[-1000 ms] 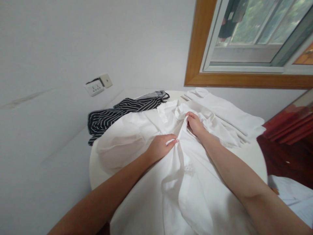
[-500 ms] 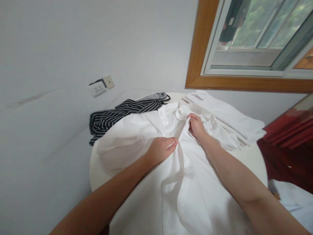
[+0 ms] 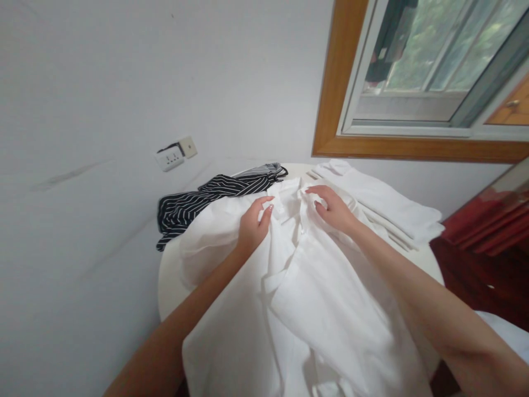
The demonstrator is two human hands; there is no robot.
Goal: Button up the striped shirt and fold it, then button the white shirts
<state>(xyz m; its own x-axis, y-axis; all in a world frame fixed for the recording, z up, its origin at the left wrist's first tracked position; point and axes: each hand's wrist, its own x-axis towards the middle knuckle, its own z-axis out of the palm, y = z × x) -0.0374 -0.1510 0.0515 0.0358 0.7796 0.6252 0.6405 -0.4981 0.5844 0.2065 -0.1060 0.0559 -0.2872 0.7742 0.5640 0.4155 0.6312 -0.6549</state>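
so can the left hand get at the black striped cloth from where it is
Probably yes: the left hand looks open, and the black striped cloth lies beyond it, with only part of the white garment between and nothing seen covering the cloth's top.

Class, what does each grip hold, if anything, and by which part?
Neither the left grip nor the right grip visibly holds anything: both are open, thumb and forefinger parted, at the far end of the white garment.
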